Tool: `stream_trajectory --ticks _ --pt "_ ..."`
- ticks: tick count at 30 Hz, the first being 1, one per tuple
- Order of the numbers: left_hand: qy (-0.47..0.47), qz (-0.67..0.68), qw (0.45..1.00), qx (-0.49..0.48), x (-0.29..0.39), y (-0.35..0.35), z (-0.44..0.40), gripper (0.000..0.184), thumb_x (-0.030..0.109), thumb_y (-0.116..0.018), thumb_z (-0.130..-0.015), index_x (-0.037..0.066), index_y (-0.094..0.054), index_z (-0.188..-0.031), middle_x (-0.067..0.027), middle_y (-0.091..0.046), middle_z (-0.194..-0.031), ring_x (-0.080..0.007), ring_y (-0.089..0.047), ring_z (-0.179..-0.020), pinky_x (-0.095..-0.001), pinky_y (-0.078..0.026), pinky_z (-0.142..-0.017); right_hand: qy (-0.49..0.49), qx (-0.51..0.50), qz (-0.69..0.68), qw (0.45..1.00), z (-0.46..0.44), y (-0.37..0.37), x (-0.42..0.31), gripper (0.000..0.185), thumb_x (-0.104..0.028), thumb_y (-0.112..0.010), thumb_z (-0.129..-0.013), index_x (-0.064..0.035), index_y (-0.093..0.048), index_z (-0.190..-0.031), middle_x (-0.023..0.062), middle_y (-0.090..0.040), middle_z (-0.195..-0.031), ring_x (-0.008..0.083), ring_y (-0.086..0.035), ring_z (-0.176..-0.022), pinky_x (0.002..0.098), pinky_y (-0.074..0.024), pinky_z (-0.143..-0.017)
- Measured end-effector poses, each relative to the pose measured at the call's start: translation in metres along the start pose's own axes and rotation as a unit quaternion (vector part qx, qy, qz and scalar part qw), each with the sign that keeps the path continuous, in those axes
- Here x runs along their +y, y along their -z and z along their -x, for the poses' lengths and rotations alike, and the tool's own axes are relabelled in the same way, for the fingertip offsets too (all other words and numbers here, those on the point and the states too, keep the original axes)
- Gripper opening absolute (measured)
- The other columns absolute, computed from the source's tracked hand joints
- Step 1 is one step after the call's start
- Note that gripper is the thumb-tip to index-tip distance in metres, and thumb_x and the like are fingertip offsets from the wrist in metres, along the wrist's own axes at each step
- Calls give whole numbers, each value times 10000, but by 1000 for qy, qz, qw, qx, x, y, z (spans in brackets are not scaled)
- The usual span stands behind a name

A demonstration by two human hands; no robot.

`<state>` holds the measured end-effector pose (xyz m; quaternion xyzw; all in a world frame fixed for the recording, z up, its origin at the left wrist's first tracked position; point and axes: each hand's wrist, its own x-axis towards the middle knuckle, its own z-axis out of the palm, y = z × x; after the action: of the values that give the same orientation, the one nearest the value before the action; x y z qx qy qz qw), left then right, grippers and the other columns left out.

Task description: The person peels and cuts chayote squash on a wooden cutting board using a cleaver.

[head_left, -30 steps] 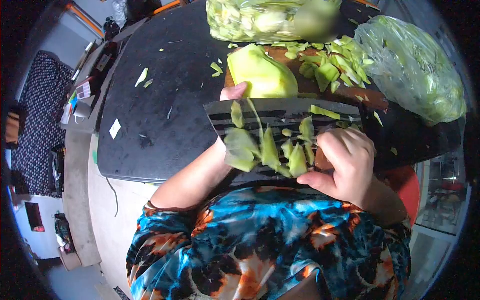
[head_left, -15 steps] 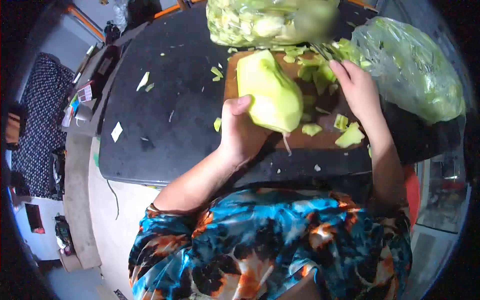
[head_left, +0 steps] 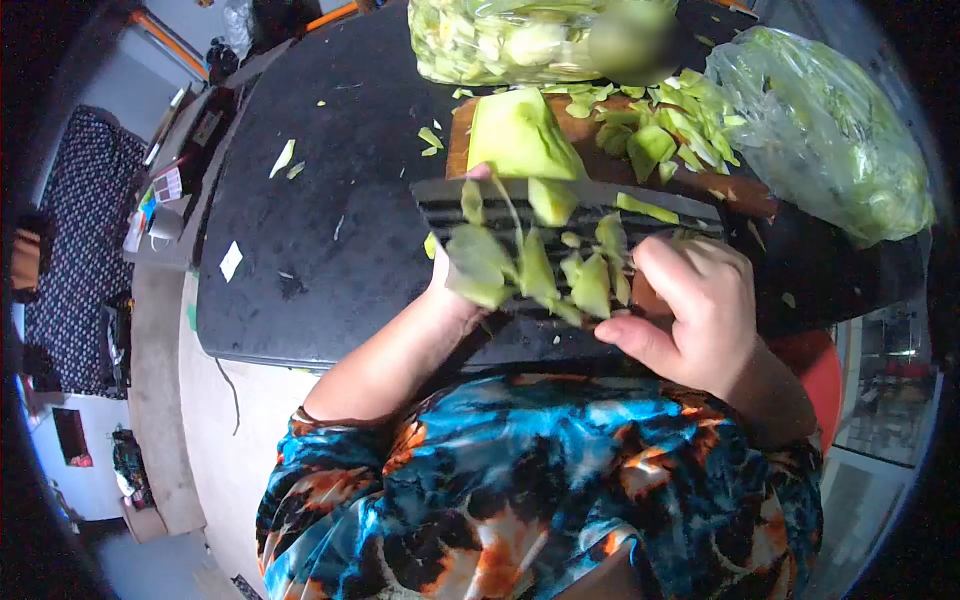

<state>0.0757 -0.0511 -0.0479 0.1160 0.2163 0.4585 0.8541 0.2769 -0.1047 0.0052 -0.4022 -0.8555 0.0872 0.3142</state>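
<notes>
A peeled, pale green papaya-like fruit [head_left: 520, 135] rests over the wooden cutting board [head_left: 458, 140], its lower part hidden. My left hand [head_left: 447, 285] is closed around its near end, thumb tip showing beside it; most of the fingers are behind a broad-bladed knife [head_left: 440, 198]. My right hand [head_left: 695, 300] grips this knife at its right end, the blade reaching leftward across in front of the fruit. Several green slices [head_left: 538, 268] lie against or fall past the blade, which is smeared by motion. The handle is mostly covered by my fingers.
A heap of green peelings [head_left: 690, 120] covers the board's far right. Behind it stands a clear bag of pale green pieces [head_left: 500, 45]; another plastic bag [head_left: 820, 135] lies at the right. Scraps [head_left: 284, 157] dot the dark table [head_left: 310, 240]. A red seat [head_left: 810, 370] is at right.
My right hand has come from the peelings heap down and toward me, bringing the knife broadside before the fruit. Slices now show at the blade. My left hand has kept hold of the fruit.
</notes>
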Motion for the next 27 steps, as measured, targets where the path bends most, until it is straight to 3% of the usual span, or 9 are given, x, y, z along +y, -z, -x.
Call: stream_trajectory --ticks 1,4,6,10,14,17,20,24,27 --pt "-11 -81 997 0 3 -17 6 634 513 -533 -763 49 -491 -1193 -152 -570 -1117 -312 -571 -979 -448 -441 -886 6 2 10 1000 0 0 -2 482 -462 -696 -679 -37 -473 -720 94 -469 -595 313 -500 -552 377 -385 -519" --pt "69 86 983 -150 8 -4 1 649 518 -523 -755 48 -484 -1200 -148 -569 -1118 -294 -574 -972 -435 -444 -881 10 -6 45 999 0 -1 -6 489 -487 -685 -679 -45 -485 -733 89 -477 -604 314 -512 -563 384 -396 -526" --pt "59 61 984 -156 11 2 0 613 495 -501 -800 50 -466 -1220 -146 -561 -1135 -288 -569 -997 -434 -441 -894 9 -3 48 999 -1 -5 -3 491 -495 -680 -680 -46 -488 -735 86 -481 -607 309 -517 -564 383 -397 -525" --pt "-121 -204 970 55 -9 8 3 444 356 -340 -944 52 -418 -1258 -142 -521 -1201 -270 -512 -1113 -419 -415 -952 30 30 79 996 -9 -15 8 481 -544 -616 -734 -90 -460 -706 87 -509 -572 287 -554 -540 404 -435 -496" --pt "-177 -199 961 -81 -18 -12 2 606 444 -411 -852 7 -380 -1271 -143 -493 -1217 -265 -502 -1102 -393 -368 -966 -127 92 104 982 -39 -20 47 463 -509 -552 -810 -60 -500 -707 151 -536 -573 344 -577 -596 441 -440 -520" --pt "-215 -193 957 -6 -25 -26 -2 641 526 -385 -832 30 -431 -1235 -136 -553 -1127 -262 -569 -954 -383 -470 -796 -214 139 145 956 -58 -13 98 465 -471 -511 -856 -35 -521 -695 174 -540 -592 381 -566 -631 441 -435 -544" --pt "-123 -156 977 -71 -5 -1 -11 591 525 -385 -843 47 -467 -1179 -113 -590 -1017 -220 -575 -728 -300 -448 -524 -202 152 65 965 -56 -8 108 470 -454 -515 -866 -17 -506 -692 151 -501 -551 338 -512 -529 403 -401 -520" --pt "-180 -170 969 -18 -3 -16 -8 574 535 -407 -838 43 -474 -1126 -106 -589 -916 -209 -558 -683 -297 -422 -556 -165 129 -83 974 -42 -2 65 421 -352 -563 -869 2 -454 -667 96 -374 -515 193 -317 -477 326 -321 -467" --pt "-180 -172 968 -4 -7 -11 -9 569 529 -423 -835 46 -466 -1135 -96 -585 -931 -199 -552 -701 -293 -414 -552 -92 57 -92 990 -22 2 28 412 -342 -638 -806 -18 -437 -649 98 -431 -527 244 -389 -464 354 -349 -457"
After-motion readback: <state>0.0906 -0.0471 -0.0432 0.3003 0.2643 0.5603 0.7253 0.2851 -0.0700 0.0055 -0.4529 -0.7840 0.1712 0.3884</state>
